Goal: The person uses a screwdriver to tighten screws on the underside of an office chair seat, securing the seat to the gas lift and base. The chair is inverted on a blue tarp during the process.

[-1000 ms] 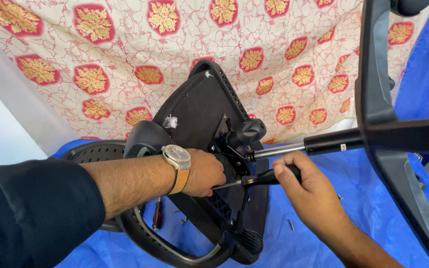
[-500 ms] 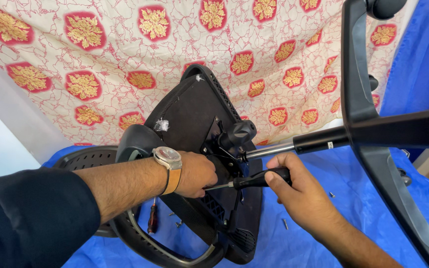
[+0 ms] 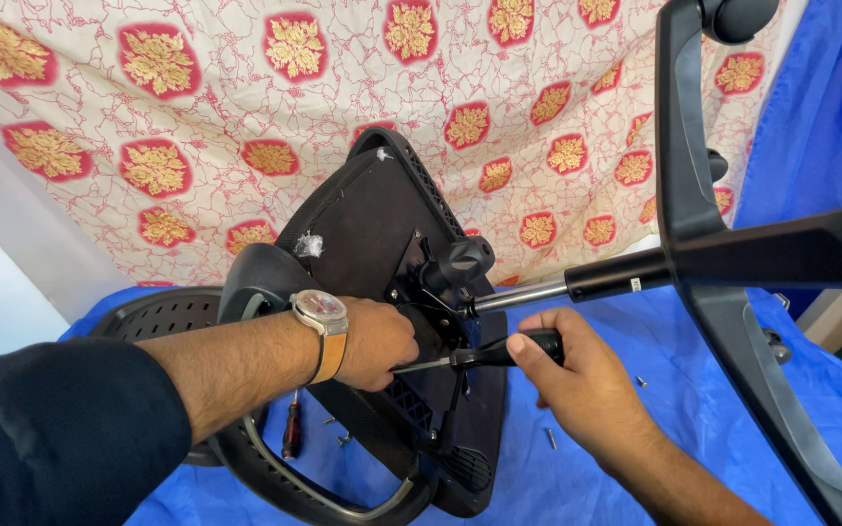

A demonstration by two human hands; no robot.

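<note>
A black office chair lies on its side, the underside of its seat (image 3: pixel 363 219) facing me. My left hand (image 3: pixel 374 341), with a watch on the wrist, is closed against the seat mechanism (image 3: pixel 431 292), at the tip of a screwdriver. My right hand (image 3: pixel 562 375) grips the black handle of that screwdriver (image 3: pixel 484 356), whose shaft points left into the mechanism. The chrome gas cylinder (image 3: pixel 518 295) runs right to the black star base (image 3: pixel 733 253).
A second screwdriver (image 3: pixel 291 436) with a dark red handle and several loose screws (image 3: pixel 550 438) lie on the blue tarp (image 3: pixel 577 477). A red and cream patterned cloth (image 3: pixel 246 117) hangs behind. The chair's armrest loop (image 3: pixel 294 482) curves below my left forearm.
The view has drifted, so chair and hands sit slightly further left and lower in frame. Both hands keep their hold at the mechanism and on the screwdriver.
</note>
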